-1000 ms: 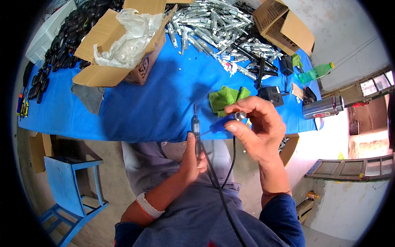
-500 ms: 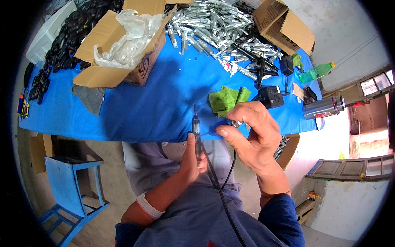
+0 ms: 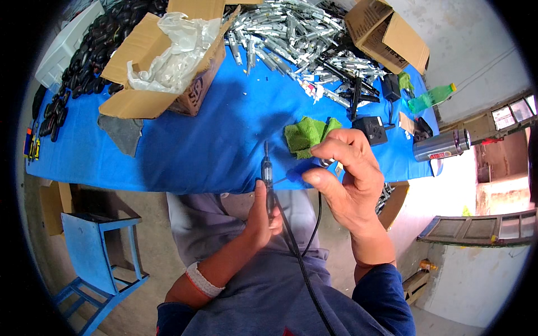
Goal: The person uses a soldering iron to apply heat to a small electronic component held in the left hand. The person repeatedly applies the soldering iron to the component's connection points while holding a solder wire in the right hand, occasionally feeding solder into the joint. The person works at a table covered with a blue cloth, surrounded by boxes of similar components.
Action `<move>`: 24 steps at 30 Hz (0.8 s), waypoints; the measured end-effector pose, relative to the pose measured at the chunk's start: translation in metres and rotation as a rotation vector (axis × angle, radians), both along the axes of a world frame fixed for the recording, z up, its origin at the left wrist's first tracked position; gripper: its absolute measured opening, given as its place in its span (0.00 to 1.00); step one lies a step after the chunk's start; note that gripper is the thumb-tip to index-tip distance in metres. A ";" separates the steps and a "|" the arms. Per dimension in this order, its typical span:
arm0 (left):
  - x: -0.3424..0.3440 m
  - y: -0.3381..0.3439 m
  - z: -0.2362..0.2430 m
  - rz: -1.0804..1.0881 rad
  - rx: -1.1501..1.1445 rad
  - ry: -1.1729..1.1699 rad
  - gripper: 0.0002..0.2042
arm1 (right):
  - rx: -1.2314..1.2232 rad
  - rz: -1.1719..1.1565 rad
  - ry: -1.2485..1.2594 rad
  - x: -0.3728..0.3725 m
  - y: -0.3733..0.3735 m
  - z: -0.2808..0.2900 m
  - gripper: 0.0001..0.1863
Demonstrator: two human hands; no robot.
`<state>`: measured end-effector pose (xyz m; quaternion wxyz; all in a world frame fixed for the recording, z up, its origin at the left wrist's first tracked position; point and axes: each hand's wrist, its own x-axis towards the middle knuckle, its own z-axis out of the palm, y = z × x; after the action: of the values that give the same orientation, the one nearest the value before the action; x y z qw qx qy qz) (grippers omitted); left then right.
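Observation:
My left hand (image 3: 259, 219) is wrapped round a pen-like circuit tester (image 3: 267, 173) with a clear barrel, its thin metal probe pointing up and away from me. A black cable (image 3: 295, 246) runs from the tester's lower part towards my body. To the right, my right hand (image 3: 358, 185) is raised with thumb and index finger curled towards each other. A small shiny metal piece (image 3: 326, 162) shows between these fingers, partly hidden, and a black lead drops from behind the hand. Beside the thumb is a translucent blue patch. A green cloth (image 3: 305, 136) lies just beyond.
Many grey-and-clear testers (image 3: 291, 39) are heaped at the table's back. An open carton (image 3: 131, 103) with plastic film stands left, near black parts (image 3: 84, 73). Rightward are a black adapter (image 3: 370, 130), a metal flask (image 3: 443, 147) and a green bottle (image 3: 431, 99). A blue chair (image 3: 89, 252) stands lower left.
My right hand has shifted slightly right, its index finger a little higher, and more of the blue patch shows by the thumb. My left hand and the tester have stayed put.

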<state>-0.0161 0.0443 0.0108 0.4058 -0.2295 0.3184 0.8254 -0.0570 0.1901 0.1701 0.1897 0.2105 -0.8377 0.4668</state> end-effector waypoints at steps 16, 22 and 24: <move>-0.001 0.001 0.004 0.018 -0.033 0.005 0.34 | -0.095 0.057 -0.042 -0.008 0.005 0.001 0.14; 0.000 0.000 0.002 0.014 -0.027 -0.014 0.34 | -0.193 0.064 -0.067 -0.008 0.006 -0.001 0.15; 0.000 0.001 0.000 0.018 -0.027 -0.020 0.34 | -0.253 0.118 -0.116 -0.011 0.009 -0.001 0.15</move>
<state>-0.0165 0.0454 0.0109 0.3987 -0.2461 0.3232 0.8222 -0.0676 0.1993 0.1694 0.1385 0.2063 -0.7679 0.5904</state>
